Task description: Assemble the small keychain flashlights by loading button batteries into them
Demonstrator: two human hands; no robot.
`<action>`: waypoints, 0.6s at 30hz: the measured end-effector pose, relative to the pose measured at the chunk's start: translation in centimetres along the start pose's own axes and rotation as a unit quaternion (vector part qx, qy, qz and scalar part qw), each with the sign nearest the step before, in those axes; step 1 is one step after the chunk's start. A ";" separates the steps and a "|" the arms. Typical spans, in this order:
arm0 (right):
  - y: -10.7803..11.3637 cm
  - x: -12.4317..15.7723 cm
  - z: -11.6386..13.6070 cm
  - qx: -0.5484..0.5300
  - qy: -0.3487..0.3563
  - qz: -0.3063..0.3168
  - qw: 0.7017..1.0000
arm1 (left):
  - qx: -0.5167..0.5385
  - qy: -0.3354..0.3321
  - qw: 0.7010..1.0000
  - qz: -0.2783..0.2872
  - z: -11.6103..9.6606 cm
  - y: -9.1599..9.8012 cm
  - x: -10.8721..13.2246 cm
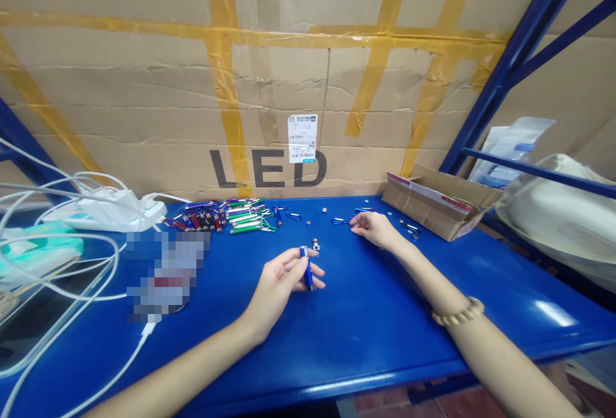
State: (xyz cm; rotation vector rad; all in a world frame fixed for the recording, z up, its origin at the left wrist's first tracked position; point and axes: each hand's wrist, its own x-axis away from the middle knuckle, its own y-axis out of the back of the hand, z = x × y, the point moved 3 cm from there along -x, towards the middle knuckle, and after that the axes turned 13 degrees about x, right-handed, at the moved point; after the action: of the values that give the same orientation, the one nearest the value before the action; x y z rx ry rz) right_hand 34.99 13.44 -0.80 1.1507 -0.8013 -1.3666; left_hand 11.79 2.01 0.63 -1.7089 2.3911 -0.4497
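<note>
My left hand point(283, 280) is closed around a small blue metal flashlight point(307, 269), held nearly upright between thumb and fingers above the table. Farther back and to the right, my right hand point(374, 230) has its fingertips pinched together low over the tabletop. At those fingertips is the right end of a blue carabiner clip point(339, 221); whether they grip it or something smaller is hidden. Just beyond the left fingers sit small silvery metal parts point(316, 244). Another blue carabiner point(294, 216) lies behind them, and a blue tube point(364, 209) lies behind my right hand.
Several green, red and purple flashlights with clips point(245, 217) are heaped at the back left. An open cardboard box point(433, 203) stands at the back right. White cables point(96, 299) and a power strip point(106, 209) occupy the left side. A large carton point(269, 97) walls the back.
</note>
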 end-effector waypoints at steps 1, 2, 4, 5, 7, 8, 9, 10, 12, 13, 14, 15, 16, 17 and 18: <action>0.0 0.0 0.0 -0.003 0.000 -0.001 1.000 | -0.017 0.003 1.000 -0.012 0.0 0.0 0.0; 0.0 0.1 0.0 -0.005 -0.001 -0.003 1.000 | -0.033 0.006 0.999 -0.024 0.1 0.1 0.0; 0.1 0.2 0.1 -0.011 -0.002 -0.008 1.000 | -0.051 0.011 0.998 -0.044 0.2 0.2 -0.1; 0.1 0.2 0.1 -0.015 -0.002 -0.011 1.000 | -0.054 0.012 0.997 -0.051 0.2 0.3 -0.2; 0.3 0.3 0.2 -0.025 0.001 -0.014 1.000 | -0.057 0.011 0.997 -0.057 0.2 0.4 -0.3; 0.4 0.3 0.4 -0.032 0.004 -0.015 0.999 | -0.059 0.010 0.997 -0.058 0.2 0.4 -0.3; 0.5 0.4 0.6 -0.041 0.007 -0.017 0.999 | -0.060 0.010 0.996 -0.057 0.2 0.4 -0.3; 0.6 0.5 0.9 -0.051 0.011 -0.019 0.998 | -0.063 0.008 0.996 -0.056 0.2 0.4 -0.4; 0.8 0.9 2.0 -0.077 0.021 -0.024 0.997 | -0.068 0.001 0.996 -0.055 0.3 0.5 -0.5; 0.9 1.2 2.7 -0.089 0.028 -0.026 0.995 | -0.072 -0.005 0.996 -0.055 0.4 0.5 -0.5; 0.9 1.6 3.6 -0.109 0.037 -0.026 0.993 | -0.078 -0.014 0.995 -0.054 0.6 0.6 -0.6; 0.9 2.1 4.7 -0.130 0.048 -0.024 0.990 | -0.085 -0.025 0.995 -0.055 0.7 0.7 -0.7; 0.9 2.6 5.8 -0.158 0.063 -0.021 0.985 | -0.096 -0.034 0.993 -0.056 0.9 0.8 -0.8; 0.8 3.2 6.9 -0.227 0.077 -0.010 0.971 | -0.108 -0.042 0.992 -0.058 1.0 1.0 -0.9; 0.8 3.8 7.9 -0.282 0.095 0.000 0.955 | -0.124 -0.049 0.989 -0.061 1.1 1.2 -1.0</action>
State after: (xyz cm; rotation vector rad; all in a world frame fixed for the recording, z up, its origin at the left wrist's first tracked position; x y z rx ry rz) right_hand 28.16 8.43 1.52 0.8092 -0.2398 -1.3399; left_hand 11.44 3.16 -0.85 -1.9381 2.3642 -0.0819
